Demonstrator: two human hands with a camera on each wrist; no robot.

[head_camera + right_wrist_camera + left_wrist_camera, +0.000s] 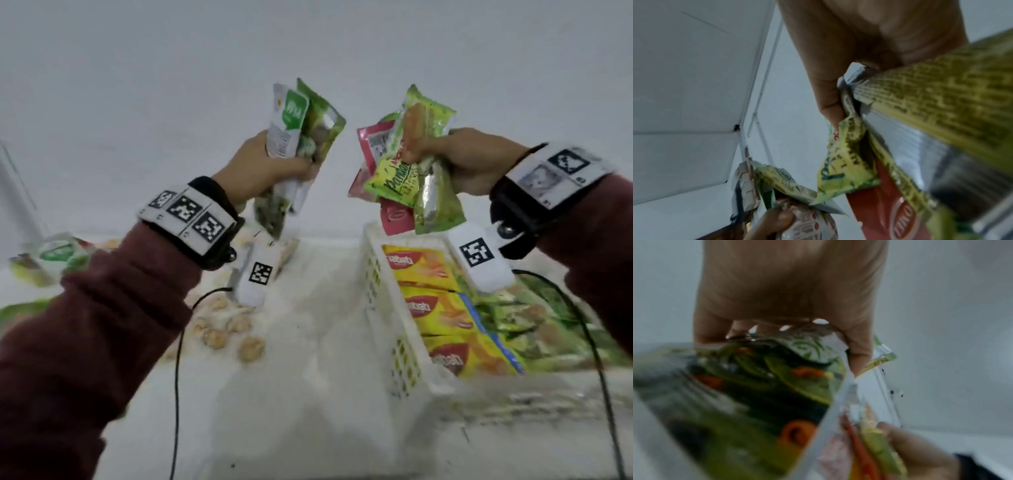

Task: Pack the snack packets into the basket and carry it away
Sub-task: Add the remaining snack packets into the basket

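Observation:
My left hand (274, 164) grips a bunch of green and white snack packets (301, 133), raised above the table left of the basket. In the left wrist view those green packets (748, 386) fill the lower frame below the left hand (789, 296). My right hand (469, 161) grips a bunch of green, yellow-green and red packets (404, 171), hanging over the far end of the white basket (394, 325). The right wrist view shows the right hand (859, 48) pinching the green packets (920, 105). Yellow packets (435, 301) and green ones lie inside the basket.
More green packets (51, 260) lie at the far left of the white table (308, 377). A packet printed with round biscuits (226, 329) lies on the table under my left wrist. Cables hang from both wrist cameras. A white wall stands behind.

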